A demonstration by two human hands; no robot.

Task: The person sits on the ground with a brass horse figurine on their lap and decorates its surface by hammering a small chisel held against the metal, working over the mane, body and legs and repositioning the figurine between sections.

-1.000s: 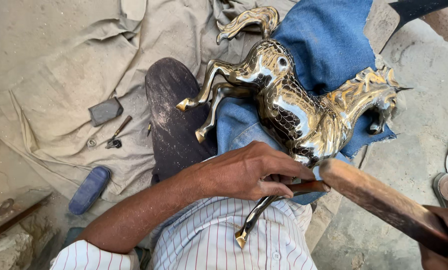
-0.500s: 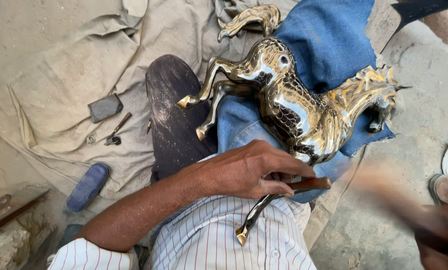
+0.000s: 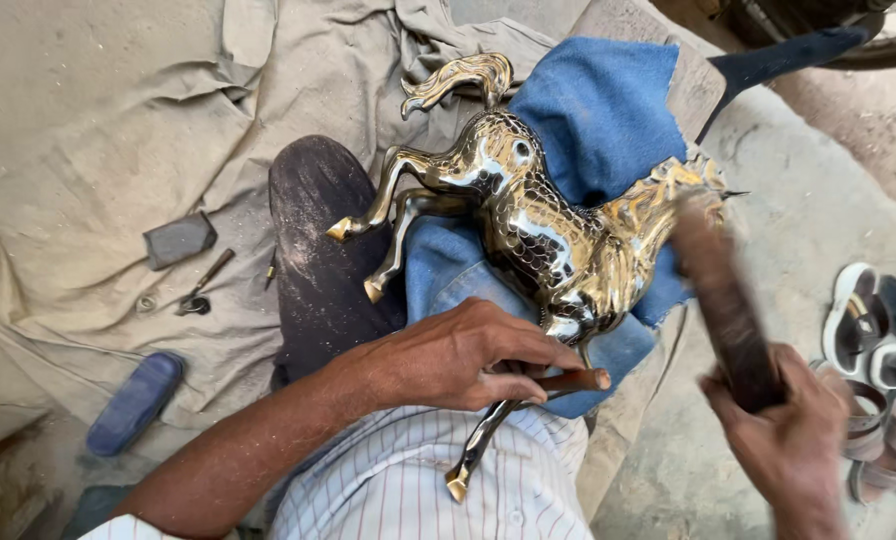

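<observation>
A polished brass horse figurine lies on its side on a blue cloth across the person's lap, head toward the right, tail up and away from the body. The left hand is closed around a short chisel or punch with a wooden-looking end, held just below the horse's chest near its front legs; where its tip meets the metal is hidden behind the fingers. The right hand is wrapped tight on the lower end of a dark wooden mallet, blurred, its upper end just beside the horse's head.

A net-like scale pattern already covers much of the horse's flank and barrel, and the mane and tail show cut lines. The smooth, mirror-bright rump and legs look unworked, so by my judgement the chasing is well under way but not finished.

Left of the horse, on a beige sheet, lie a dark block, a small tool and a blue sandal; right of the horse, more sandals on the concrete
</observation>
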